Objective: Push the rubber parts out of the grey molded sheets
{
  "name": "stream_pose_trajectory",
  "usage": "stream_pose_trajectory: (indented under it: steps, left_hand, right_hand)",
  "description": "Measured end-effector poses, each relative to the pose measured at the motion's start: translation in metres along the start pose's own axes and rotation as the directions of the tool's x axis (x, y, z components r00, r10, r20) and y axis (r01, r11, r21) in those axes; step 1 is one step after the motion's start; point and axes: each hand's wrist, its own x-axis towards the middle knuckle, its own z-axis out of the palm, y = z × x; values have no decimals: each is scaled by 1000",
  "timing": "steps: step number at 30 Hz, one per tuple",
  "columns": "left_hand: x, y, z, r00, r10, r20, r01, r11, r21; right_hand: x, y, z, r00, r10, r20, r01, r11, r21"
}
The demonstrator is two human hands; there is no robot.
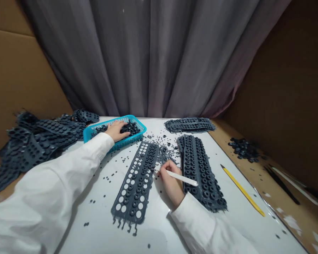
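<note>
My left hand [117, 131] reaches into a blue plastic basket [88, 135] of small black rubber pieces [132, 127], its fingers stretched out over them. My right hand [172, 180] is closed around a white pen-like tool [184, 179], whose thin end points at a dark rubber sheet [132, 183]. This sheet lies flat in the middle of the table, with rows of round holes showing white and rows of raised rings. Beside my right wrist is a stack of similar ringed rubber sheets [198, 165]. What the tool's tip touches is too small to tell.
More rubber sheets are heaped at the left [45, 137] and stacked at the back [190, 124]. Tiny black discs [165, 154] litter the white table. A yellow pointed tool [242, 190], a pile of black pieces [243, 149] and black tweezers [282, 185] lie at the right.
</note>
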Motion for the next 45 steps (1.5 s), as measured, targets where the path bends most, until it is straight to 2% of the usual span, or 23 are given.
stream_pose_trajectory:
  steps: [2,4,5,7,8,10,16,20,23,25,27,30,34,39,42,45]
  left_hand:
    - [-11,22,4,998,51,31,-53,998,45]
    - [-23,50,13,979,156,129,-162,986,42]
    - [-28,64,18,955,219,201,-227,974,17]
    - [-34,87,32,856,341,389,-361,932,-25]
    - [-36,96,38,819,355,451,-384,923,-29]
    - [-35,106,48,787,359,503,-397,917,-32]
    - [-29,107,63,758,355,548,-391,919,-55]
    - [-25,108,69,765,341,547,-333,935,-119]
    - [-21,100,69,791,338,510,-251,940,-233]
    - [-20,88,64,847,292,444,-166,939,-301]
    - [-21,76,59,916,195,350,-63,933,-355]
    - [-27,66,55,962,62,266,66,892,-446]
    - [-31,69,62,969,-24,248,155,837,-525]
    - [-27,75,73,961,-36,274,173,851,-497]
    - [-25,81,73,951,37,306,110,888,-447]
    - [-19,90,73,912,185,366,-18,910,-415]
  right_hand:
    - [0,0,0,1000,-6,-12,6,1000,1]
    - [1,0,0,1000,-4,-22,4,1000,-9]
    - [2,0,0,1000,-7,-26,6,1000,-22]
    - [3,1,0,999,-24,-32,22,998,-57]
    - [3,1,0,999,-35,-32,32,997,-76]
    - [3,0,-1,998,-54,-23,52,993,-102]
    - [3,-2,-2,995,-99,32,102,985,-142]
    - [4,-3,-2,992,-112,51,120,978,-173]
    - [5,-5,-2,991,-123,55,132,969,-207]
    - [5,-6,-3,991,-121,53,130,966,-223]
    - [6,-7,-3,993,-105,53,115,967,-229]
    - [6,-7,-4,996,-75,57,85,977,-196]
    - [7,-4,-3,997,-74,-25,71,990,-125]
    - [9,0,-1,996,-63,-60,54,988,-143]
    - [10,0,-1,996,-74,-52,65,986,-154]
    - [9,-1,-1,995,-94,-41,85,979,-185]
